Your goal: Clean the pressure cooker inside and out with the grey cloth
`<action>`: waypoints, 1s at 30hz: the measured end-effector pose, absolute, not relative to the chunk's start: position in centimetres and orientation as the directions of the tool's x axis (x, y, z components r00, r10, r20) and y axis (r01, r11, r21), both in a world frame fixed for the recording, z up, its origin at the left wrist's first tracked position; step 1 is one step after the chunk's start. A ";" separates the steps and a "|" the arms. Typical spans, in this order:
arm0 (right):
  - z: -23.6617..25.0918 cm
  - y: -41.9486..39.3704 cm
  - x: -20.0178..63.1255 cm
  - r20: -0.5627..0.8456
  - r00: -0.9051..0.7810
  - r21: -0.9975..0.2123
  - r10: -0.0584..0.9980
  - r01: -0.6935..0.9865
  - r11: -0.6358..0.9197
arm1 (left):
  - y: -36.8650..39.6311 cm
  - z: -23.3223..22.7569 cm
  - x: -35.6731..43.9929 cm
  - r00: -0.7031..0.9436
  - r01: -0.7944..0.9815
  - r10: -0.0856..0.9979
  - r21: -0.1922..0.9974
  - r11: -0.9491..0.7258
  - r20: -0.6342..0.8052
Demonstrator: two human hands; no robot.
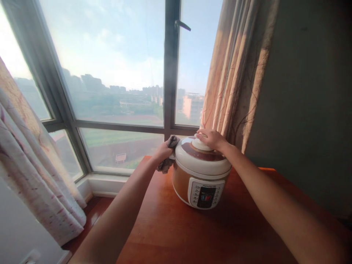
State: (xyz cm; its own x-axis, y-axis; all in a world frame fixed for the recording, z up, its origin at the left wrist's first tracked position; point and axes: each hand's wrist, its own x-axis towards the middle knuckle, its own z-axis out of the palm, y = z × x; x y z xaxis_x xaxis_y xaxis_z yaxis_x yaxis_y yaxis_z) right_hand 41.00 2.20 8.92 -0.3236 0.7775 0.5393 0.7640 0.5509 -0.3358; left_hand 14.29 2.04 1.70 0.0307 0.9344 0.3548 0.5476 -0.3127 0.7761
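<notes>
A brown and white electric pressure cooker [202,176] stands on a reddish wooden table [178,231], its control panel facing me. My left hand [164,151] is closed around a grey cloth [166,164] and presses it against the cooker's left side near the lid rim. My right hand [211,139] rests flat on the white knob on top of the lid, fingers curled over it.
A large window [115,73] with a dark frame fills the back. Patterned curtains hang at the left [35,165] and at the right [236,73]. A dark wall [308,95] rises close behind the table's right side. The table's left edge drops to a wooden floor.
</notes>
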 end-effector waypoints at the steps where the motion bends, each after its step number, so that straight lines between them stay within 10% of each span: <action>1: 9.1 2.0 40.5 0.522 -0.339 -0.302 0.783 0.785 0.542 | 2.1 1.7 14.2 0.032 0.560 0.933 0.767 -0.313 0.358; 9: 9.5 0.0 38.2 0.399 -0.264 -0.005 0.878 0.957 0.290 | 2.3 1.9 14.5 0.016 0.673 0.941 0.693 -0.259 0.337; 30: 9.0 -0.1 38.2 0.459 -0.217 0.020 0.861 0.972 0.234 | 2.5 1.6 14.9 0.004 0.725 0.935 0.643 -0.247 0.354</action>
